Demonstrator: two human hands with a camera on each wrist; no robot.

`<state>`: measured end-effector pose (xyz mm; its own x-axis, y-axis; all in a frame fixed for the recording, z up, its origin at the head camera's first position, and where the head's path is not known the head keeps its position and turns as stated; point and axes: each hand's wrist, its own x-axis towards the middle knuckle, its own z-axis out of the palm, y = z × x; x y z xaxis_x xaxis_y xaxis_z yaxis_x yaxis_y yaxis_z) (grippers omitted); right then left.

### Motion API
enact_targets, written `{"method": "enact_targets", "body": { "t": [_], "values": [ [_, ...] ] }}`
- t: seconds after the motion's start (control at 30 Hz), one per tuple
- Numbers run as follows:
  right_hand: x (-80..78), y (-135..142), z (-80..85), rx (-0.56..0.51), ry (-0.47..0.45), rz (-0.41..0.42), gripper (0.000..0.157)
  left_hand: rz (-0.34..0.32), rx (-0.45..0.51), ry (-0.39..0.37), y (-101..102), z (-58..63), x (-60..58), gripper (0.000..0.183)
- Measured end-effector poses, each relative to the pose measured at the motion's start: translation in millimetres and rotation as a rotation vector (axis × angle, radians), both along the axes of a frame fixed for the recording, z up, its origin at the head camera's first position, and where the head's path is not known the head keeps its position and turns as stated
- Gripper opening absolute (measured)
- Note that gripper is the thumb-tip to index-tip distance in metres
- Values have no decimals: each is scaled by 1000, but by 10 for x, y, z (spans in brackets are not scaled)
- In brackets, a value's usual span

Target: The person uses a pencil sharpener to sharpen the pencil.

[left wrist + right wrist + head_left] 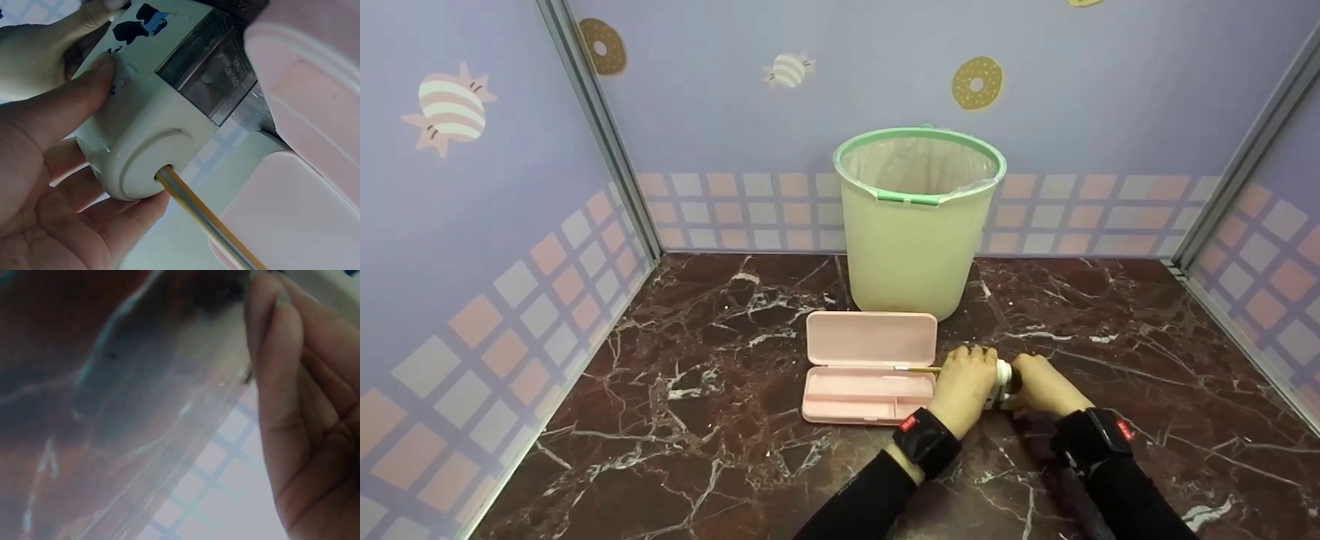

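Observation:
My left hand [969,381] grips a white pencil sharpener [135,121] with dark printed figures and a clear shavings drawer [211,76]. A yellow striped pencil [205,216] sticks out of the round hole in its face; in the head view it points left over the pink pencil case [851,385]. On the sharpener's other side is my right hand [1048,384], fingers curled and pinched together at a dark part there. That part is mostly hidden by the fingers [281,377] in the right wrist view.
The pencil case lies with its lid [871,339] raised, just left of my left hand. Behind it stands a pale green bin [911,251] with a plastic liner. Patterned walls [720,210] border the dark marbled tabletop [690,450] at the back and both sides.

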<state>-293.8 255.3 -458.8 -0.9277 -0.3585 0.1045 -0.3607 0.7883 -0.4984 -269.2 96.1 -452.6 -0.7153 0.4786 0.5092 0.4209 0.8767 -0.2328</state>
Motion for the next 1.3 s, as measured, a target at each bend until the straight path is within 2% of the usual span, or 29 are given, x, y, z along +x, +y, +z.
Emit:
{"method": "enact_targets", "body": {
  "t": [0.17, 0.3, 0.43, 0.57, 0.73, 1.03, 1.3],
  "values": [
    [62, 31, 3, -21, -5, 23, 21, 29, 0, -24, 46, 8, 17, 21],
    [130, 70, 24, -70, -44, 54, 19, 57, -4, -49, 84, 31, 34, 24],
    [177, 91, 37, -107, -57, 62, 18, 75, -3, -36, 104, 43, 46, 22],
    [211, 95, 34, -85, 0, 59, 20, 81, 1, -4, 115, 30, 52, 17],
    [245, 102, 42, -16, 113, 73, 22, 83, 6, -25, 121, 27, 55, 19],
    [323, 83, 252, -13, 179, 131, 25, 96, 2, -48, 98, 28, 28, 23],
    [357, 80, 393, -43, 114, 112, 21, 92, -2, -33, 106, 28, 23, 18]
  ]
}}
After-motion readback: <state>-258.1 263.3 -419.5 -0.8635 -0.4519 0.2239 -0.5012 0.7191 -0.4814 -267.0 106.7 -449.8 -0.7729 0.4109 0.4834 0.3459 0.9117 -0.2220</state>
